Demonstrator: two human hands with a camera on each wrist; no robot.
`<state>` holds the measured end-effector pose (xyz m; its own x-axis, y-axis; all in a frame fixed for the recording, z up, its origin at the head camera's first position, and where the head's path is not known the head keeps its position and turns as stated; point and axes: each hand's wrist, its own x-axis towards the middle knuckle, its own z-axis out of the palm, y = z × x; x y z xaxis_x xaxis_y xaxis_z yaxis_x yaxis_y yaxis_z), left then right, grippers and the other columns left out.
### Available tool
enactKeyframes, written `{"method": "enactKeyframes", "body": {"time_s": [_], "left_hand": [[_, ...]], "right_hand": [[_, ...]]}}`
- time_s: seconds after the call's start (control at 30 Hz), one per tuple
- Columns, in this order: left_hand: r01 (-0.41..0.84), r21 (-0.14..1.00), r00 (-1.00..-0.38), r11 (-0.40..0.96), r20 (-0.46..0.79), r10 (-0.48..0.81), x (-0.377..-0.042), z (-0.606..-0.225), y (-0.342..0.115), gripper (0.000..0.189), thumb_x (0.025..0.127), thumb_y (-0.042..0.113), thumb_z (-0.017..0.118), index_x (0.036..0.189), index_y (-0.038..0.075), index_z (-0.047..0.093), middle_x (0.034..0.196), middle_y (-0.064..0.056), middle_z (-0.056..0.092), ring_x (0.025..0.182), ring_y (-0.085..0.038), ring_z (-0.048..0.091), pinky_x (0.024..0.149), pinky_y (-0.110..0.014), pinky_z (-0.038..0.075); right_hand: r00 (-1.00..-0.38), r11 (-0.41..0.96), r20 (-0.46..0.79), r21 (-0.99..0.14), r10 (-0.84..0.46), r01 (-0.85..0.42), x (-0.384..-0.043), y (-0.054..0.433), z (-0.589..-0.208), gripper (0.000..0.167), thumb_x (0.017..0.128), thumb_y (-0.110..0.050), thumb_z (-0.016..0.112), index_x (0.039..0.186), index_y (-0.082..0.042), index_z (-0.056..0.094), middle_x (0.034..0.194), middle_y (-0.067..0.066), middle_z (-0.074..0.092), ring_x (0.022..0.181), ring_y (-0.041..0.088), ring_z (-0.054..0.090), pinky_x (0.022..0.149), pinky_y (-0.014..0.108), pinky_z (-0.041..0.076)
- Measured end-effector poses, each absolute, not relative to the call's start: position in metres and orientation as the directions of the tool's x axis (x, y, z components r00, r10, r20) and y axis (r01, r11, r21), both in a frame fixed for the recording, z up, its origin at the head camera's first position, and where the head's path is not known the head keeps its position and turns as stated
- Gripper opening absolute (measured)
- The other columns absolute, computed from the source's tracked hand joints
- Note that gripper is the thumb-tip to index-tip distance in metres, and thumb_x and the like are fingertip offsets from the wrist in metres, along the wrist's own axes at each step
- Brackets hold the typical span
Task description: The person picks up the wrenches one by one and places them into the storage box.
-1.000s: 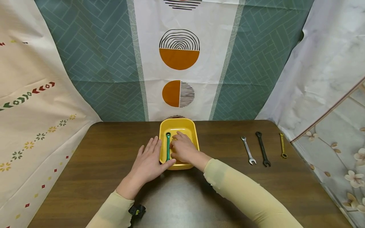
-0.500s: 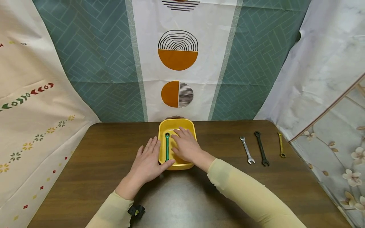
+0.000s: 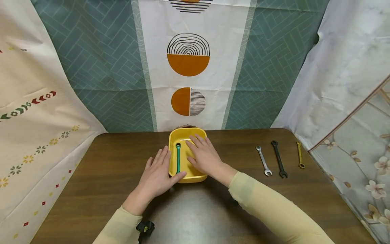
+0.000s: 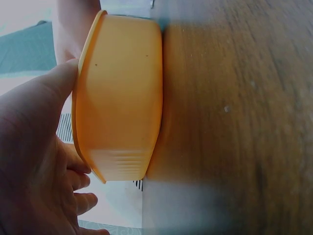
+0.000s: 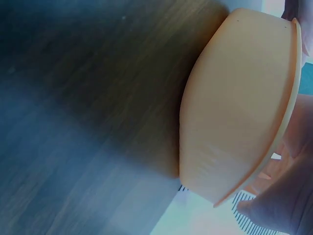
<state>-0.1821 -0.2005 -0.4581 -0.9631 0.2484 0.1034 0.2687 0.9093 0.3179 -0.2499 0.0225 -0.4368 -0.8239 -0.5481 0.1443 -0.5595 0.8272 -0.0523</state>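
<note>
A green ratcheting wrench (image 3: 178, 157) lies lengthwise inside the yellow tray (image 3: 192, 180), along its left side. My left hand (image 3: 156, 174) touches the tray's left rim with straight fingers, its thumb across the front left corner. In the left wrist view, the thumb meets the rim of the tray (image 4: 120, 93). Over the tray's right side is my right hand (image 3: 207, 157), fingers extended and spread, holding nothing. The right wrist view shows the tray's outer wall (image 5: 234, 107) with fingers beyond the rim. Part of the tray's right side is hidden under the right hand.
To the right on the brown wooden table (image 3: 100, 183) lie a silver wrench (image 3: 263, 161), a black wrench (image 3: 279, 159) and a small gold wrench (image 3: 300, 155), side by side and apart. Patterned cloth hangs behind the table and at both sides.
My right hand has unbent its fingers, lifted off the tray's floor and shifted right toward the right rim. The left hand keeps its place on the tray, and the green wrench still lies there.
</note>
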Motion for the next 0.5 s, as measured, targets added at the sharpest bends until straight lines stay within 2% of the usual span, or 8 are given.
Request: {"method": "enactKeyframes", "body": {"time_s": [0.5], "left_hand": [[0.273,0.314,-0.961,0.909,0.118,0.248,-0.182,-0.459,-0.201,0.116,0.099,0.079,0.061,0.172,-0.004,0.027,0.181,-0.021,0.02,0.167,-0.041,0.019,0.128,-0.072,0.021]], "right_hand": [[-0.808,0.811,0.198,-0.089,-0.554,-0.578,-0.239,0.059,-0.436,0.068,0.109,-0.037,0.072,0.167,-0.01,0.049,0.176,0.015,0.038,0.165,0.038,0.027,0.134,0.059,0.017]]}}
